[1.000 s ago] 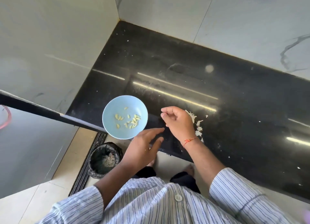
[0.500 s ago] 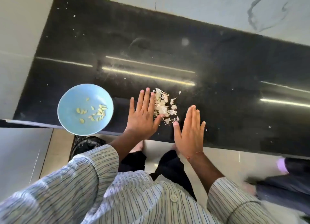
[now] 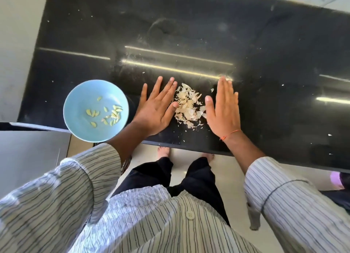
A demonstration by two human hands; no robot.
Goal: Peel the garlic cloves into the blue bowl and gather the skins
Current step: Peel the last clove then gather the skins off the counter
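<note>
The blue bowl (image 3: 79, 103) sits at the counter's front left edge and holds several peeled garlic cloves (image 3: 111, 114). A pile of pale garlic skins (image 3: 187, 106) lies on the black counter between my hands. My left hand (image 3: 157, 108) lies flat, fingers spread, touching the pile's left side. My right hand (image 3: 223, 106) is flat with fingers together on the pile's right side. Neither hand holds anything.
The black stone counter (image 3: 208, 34) stretches back to a pale marble wall, with small skin flecks scattered over it. Its front edge runs just below my wrists. Another person's purple sleeve (image 3: 336, 179) shows at the right edge, below the counter.
My right hand has moved from the pile's near right up beside it, further onto the counter. The skins are now in a tighter heap between both flat hands. The camera has shifted left.
</note>
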